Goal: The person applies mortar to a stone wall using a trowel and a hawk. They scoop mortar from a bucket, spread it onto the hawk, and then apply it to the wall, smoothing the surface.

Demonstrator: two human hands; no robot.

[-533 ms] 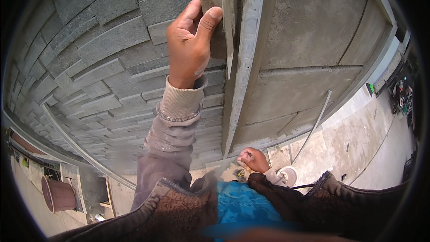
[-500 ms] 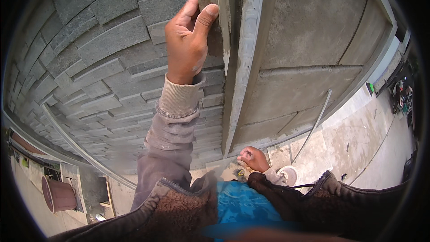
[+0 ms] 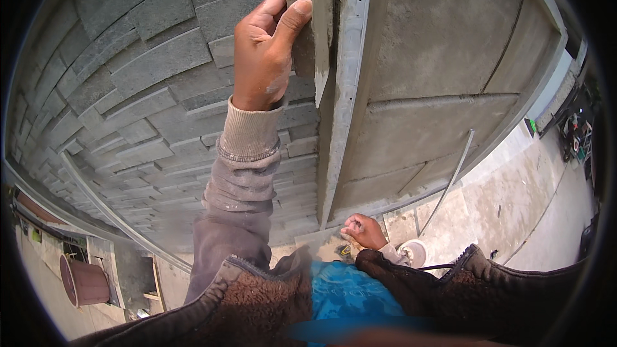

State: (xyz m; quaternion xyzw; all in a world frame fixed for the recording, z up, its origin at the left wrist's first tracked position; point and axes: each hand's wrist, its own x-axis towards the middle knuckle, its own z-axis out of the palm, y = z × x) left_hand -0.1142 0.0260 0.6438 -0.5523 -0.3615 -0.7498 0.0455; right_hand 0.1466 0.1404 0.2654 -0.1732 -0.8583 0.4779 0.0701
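My left hand (image 3: pixel 263 48) is raised against the wall, thumb and fingers closed on the brown block-like grip of a plastering float (image 3: pixel 321 32). The float's flat plate shows edge-on, upright, its lower end narrowing to a tip. It stands beside a pale metal edge strip (image 3: pixel 350 77) that runs down the wall's corner. Behind my left hand spreads grey stone cladding (image 3: pixel 160 67) of stepped blocks. Low in the picture, my right hand (image 3: pixel 365 231) hangs near my body with its fingers curled in and nothing visible in them.
Right of the strip lies a smooth grey plastered face (image 3: pixel 443 51) with grooves. A thin rod (image 3: pixel 448 180) leans there. Below are a white bucket (image 3: pixel 414 252) and a yellow-and-dark object (image 3: pixel 346 250). A brown tub (image 3: pixel 85 279) is at lower left, near a long pale bar (image 3: pixel 116 212).
My left hand and the float have shifted slightly left, and the plate's lower tip now stands a little farther from the metal strip. My right hand has hardly moved.
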